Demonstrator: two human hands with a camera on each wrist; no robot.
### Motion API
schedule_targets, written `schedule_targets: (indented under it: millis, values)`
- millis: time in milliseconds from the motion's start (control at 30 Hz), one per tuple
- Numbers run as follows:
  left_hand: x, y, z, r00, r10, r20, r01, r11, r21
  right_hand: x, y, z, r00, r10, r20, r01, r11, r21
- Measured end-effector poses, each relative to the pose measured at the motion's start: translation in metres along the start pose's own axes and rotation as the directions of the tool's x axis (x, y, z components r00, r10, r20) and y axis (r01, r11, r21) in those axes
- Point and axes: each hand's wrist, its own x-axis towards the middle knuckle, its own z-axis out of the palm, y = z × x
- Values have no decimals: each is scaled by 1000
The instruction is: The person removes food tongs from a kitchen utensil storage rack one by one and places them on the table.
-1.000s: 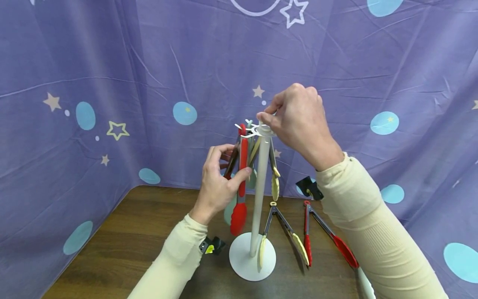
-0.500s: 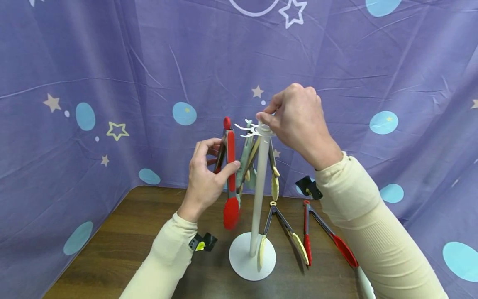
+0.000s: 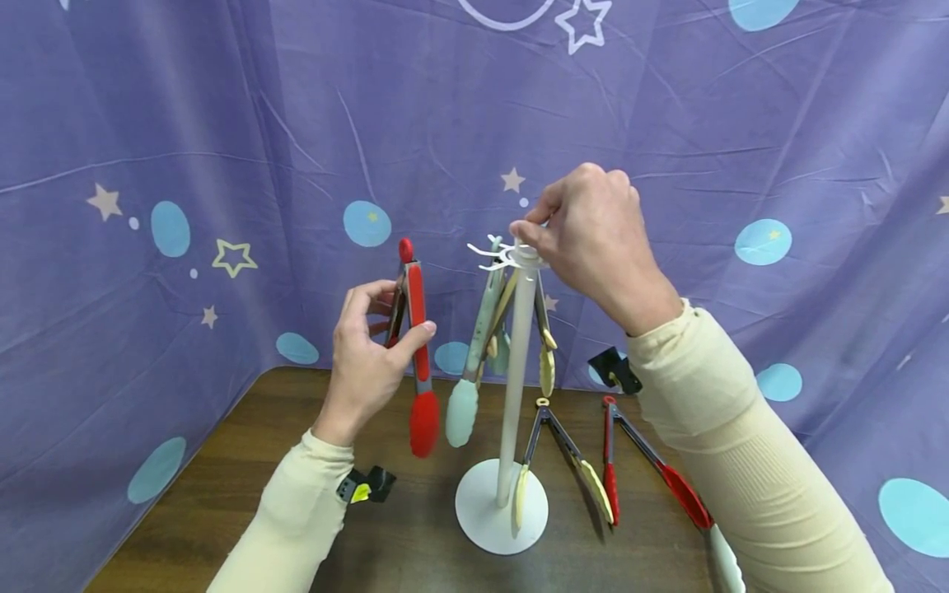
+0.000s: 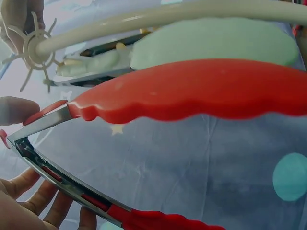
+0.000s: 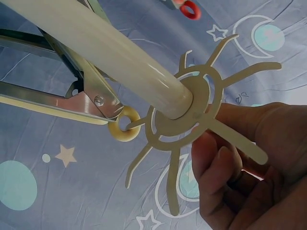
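Observation:
My left hand (image 3: 363,354) holds a pair of red tongs (image 3: 417,313) left of the stand, thumb on one arm and fingers behind the other. In the left wrist view the tongs' two arms (image 4: 192,91) are spread apart. My right hand (image 3: 593,239) pinches the top of the white stand (image 3: 521,354). The right wrist view shows its fingers at the hooked ring (image 5: 199,115), several hooks fanning outward. Pale green tongs (image 3: 483,325) hang from a hook on the left side. Yellow-tipped tongs (image 3: 546,371) hang behind the pole.
On the wooden table (image 3: 245,478), another pair of yellow-tipped tongs (image 3: 567,445) lies spread, one tip over the round base (image 3: 485,527). Red-tipped tongs (image 3: 685,498) lie farther right. A pale object (image 3: 726,562) is partly covered by the right sleeve. A purple curtain (image 3: 296,107) surrounds the table.
My left hand has lifted the red tongs off their hook and carried them left, away from the stand. The green tongs now show fully. My right hand stays at the top.

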Motion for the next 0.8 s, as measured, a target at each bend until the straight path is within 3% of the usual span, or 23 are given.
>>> schedule_targets:
  millis: [467,800]
  values:
    - [1,-26,-21,995,-96,-3,95,984,151,1,0,0,1000,8,4,-8,1000,-3]
    - [6,-45,-36,991,-127,-31,130,960,247,1,1,1,1000,17,11,-17,1000,2]
